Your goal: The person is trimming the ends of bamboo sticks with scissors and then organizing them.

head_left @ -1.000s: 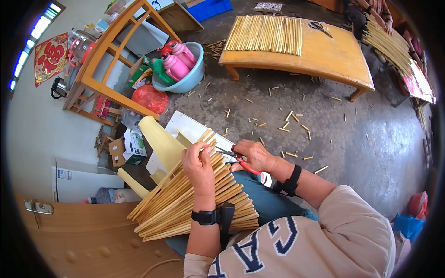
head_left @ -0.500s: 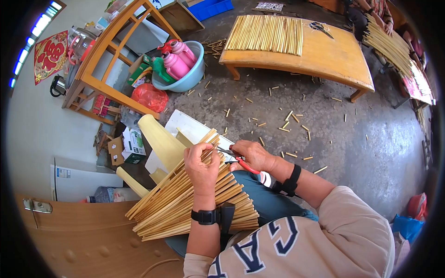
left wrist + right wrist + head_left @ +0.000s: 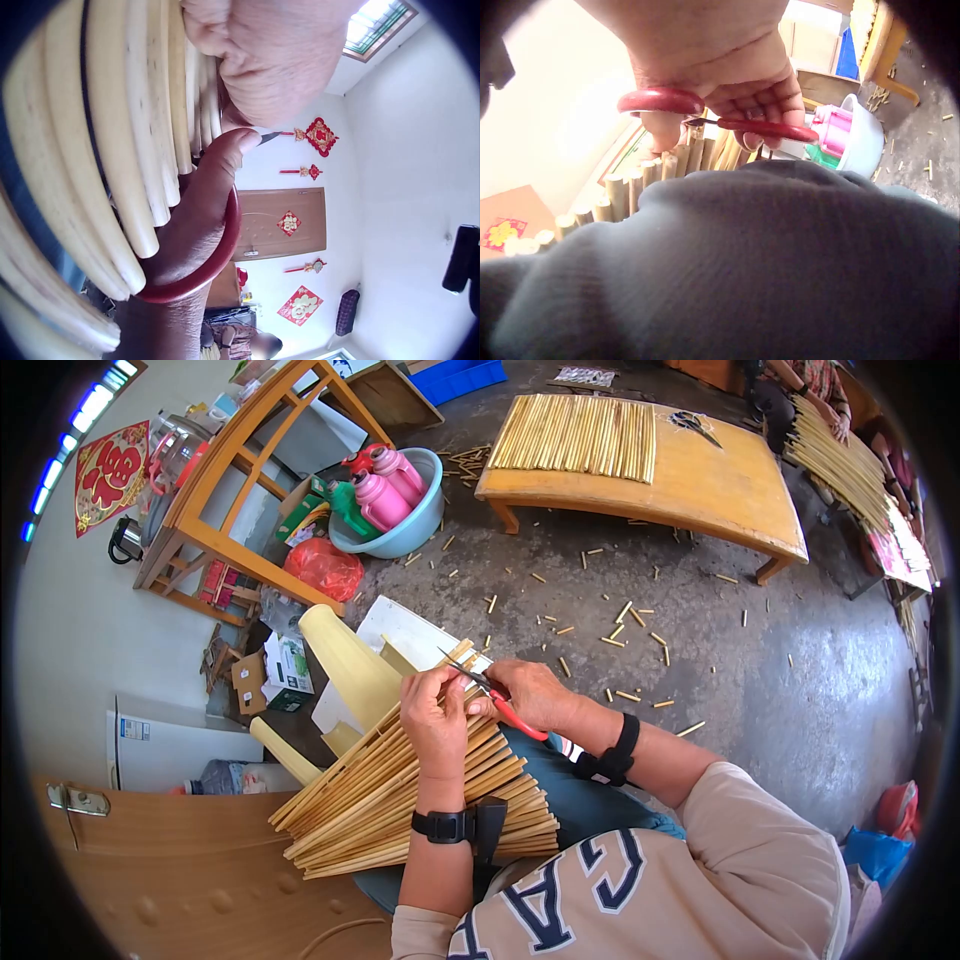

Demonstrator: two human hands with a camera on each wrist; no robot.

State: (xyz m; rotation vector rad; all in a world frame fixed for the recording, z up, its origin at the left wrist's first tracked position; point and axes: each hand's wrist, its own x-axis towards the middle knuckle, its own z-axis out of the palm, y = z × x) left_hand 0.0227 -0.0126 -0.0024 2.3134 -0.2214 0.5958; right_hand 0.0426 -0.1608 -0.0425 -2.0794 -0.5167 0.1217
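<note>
A mat of pale round sticks (image 3: 400,795), strung side by side, lies across the person's lap. The left hand (image 3: 435,725) rests over its upper part, with thumb and forefinger pinching at the edge; what lies between those fingertips is hidden. Red-handled scissors (image 3: 508,715) are held in the right hand (image 3: 537,695), close beside the left fingertips. Their dark blades cross over the stick ends and point up and left. The left wrist view shows the right thumb (image 3: 202,202) through a red handle loop (image 3: 236,232), right by the stick ends.
A white board (image 3: 405,625) and a curved cream piece (image 3: 345,655) are beyond the mat. Cut stick bits (image 3: 625,610) litter the floor. On a low wooden table (image 3: 700,490) lie another stick mat (image 3: 580,438) and scissors (image 3: 695,428). Another person's hand (image 3: 838,425) handles sticks at right.
The right hand has moved left toward the left hand. The scissors' blades have come up past the left fingertips, over the stick ends. The left hand has shifted slightly right.
</note>
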